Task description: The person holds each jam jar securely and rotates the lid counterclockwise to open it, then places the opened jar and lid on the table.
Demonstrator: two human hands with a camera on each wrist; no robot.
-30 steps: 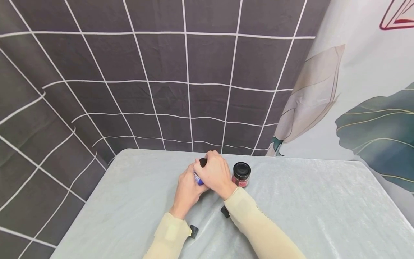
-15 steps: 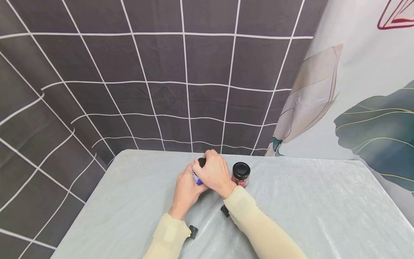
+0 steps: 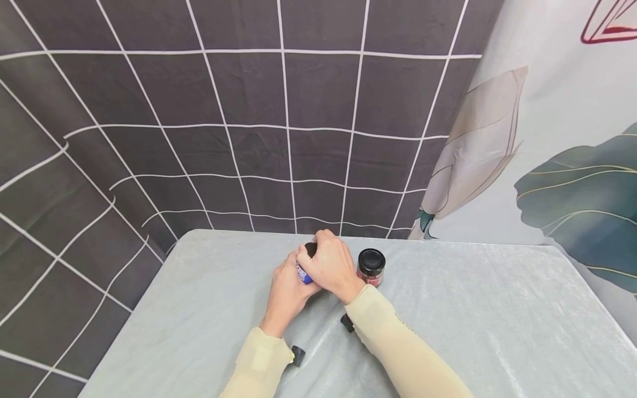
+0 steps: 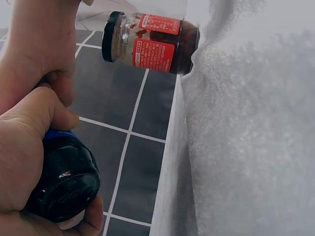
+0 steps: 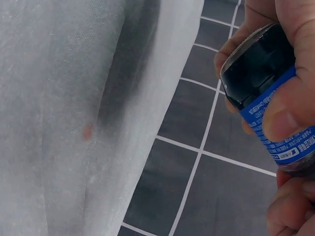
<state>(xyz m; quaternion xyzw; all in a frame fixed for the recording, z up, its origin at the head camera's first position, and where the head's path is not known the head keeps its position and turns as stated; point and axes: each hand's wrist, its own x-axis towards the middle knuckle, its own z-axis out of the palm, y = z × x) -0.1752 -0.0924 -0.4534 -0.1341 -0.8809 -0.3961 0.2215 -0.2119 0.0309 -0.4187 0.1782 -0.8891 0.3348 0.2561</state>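
A dark jar with a blue label (image 5: pixel 280 115) is held between both hands, off the table. My left hand (image 3: pixel 287 293) grips its body, and in the left wrist view the jar's dark base (image 4: pixel 69 184) points toward the camera. From above, my right hand (image 3: pixel 332 265) wraps over the jar's black lid (image 3: pixel 311 249), the thumb lying along its near side. Most of the lid is hidden under that hand. Just right of the right hand, a second jar with a black lid and red label (image 4: pixel 152 51) stands upright on the table, apart from the fingers.
A pale grey cloth covers the table (image 3: pixel 473 315). Behind and to the left hangs a dark curtain with a white grid (image 3: pixel 249 149). At the right is a white curtain with leaf prints (image 3: pixel 557 110). Each sleeve's wrist carries a small black device (image 3: pixel 297 356).
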